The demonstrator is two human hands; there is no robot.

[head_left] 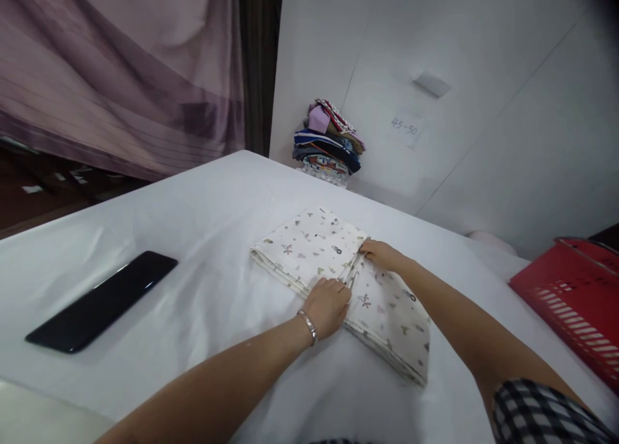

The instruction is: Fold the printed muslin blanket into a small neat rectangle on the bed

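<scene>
A cream cloth with small printed figures (309, 244) lies partly folded on the white-covered table (207, 218). My left hand (326, 305), with a thin bracelet at the wrist, has its fingers curled onto the folded edge at the cloth's middle. At the far end of that same fold my right hand (382, 254) pinches the edge. Both hands grip the cloth's layered edge. The lower right part of the cloth (391, 321) lies flat between my forearms.
A black flat device (104, 299) lies on the table's left side. A red plastic basket (575, 302) stands at the right edge. A pile of folded colourful fabrics (329, 141) sits at the far end against the white wall. A mauve curtain (120, 70) hangs at the left.
</scene>
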